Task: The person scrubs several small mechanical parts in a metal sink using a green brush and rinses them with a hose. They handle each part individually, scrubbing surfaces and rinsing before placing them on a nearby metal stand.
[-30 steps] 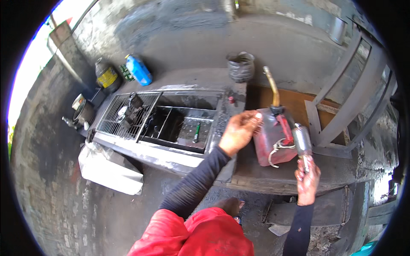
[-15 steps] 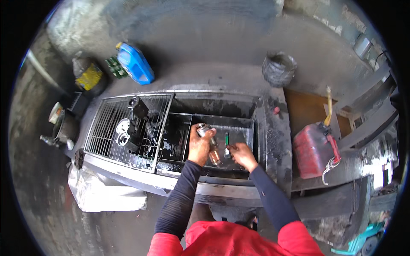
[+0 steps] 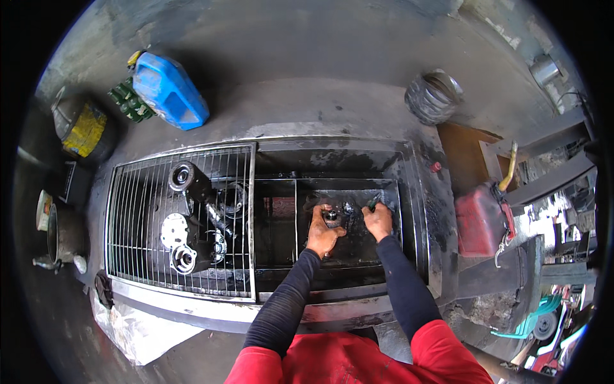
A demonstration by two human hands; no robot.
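Note:
Both my hands are down inside the right part of a dark, wet metal wash basin (image 3: 409, 192). My left hand (image 3: 325, 235) is closed round a cylindrical metal part (image 3: 331, 216), its round end with a dark hub facing up. A copper-coloured section of it showed a moment ago. To the right, my right hand (image 3: 378, 221) is closed on a small green-handled tool (image 3: 372, 205). Only a bit of green shows above the fingers, and the tool's working end is hidden. The two hands are apart.
A wire rack (image 3: 134, 224) covers the basin's left part, carrying a dark cylindrical housing (image 3: 190, 181), a pale metal casting (image 3: 174, 232) and other greasy parts. Behind stand a blue jug (image 3: 169, 89) and a black ribbed bucket (image 3: 433, 96). A red fuel can (image 3: 476, 224) sits at right.
Both hands have gone lower into the basin. The metal part has turned from lying slanted to end-up, and the green-handled tool has shifted right, away from it. The view has shifted too.

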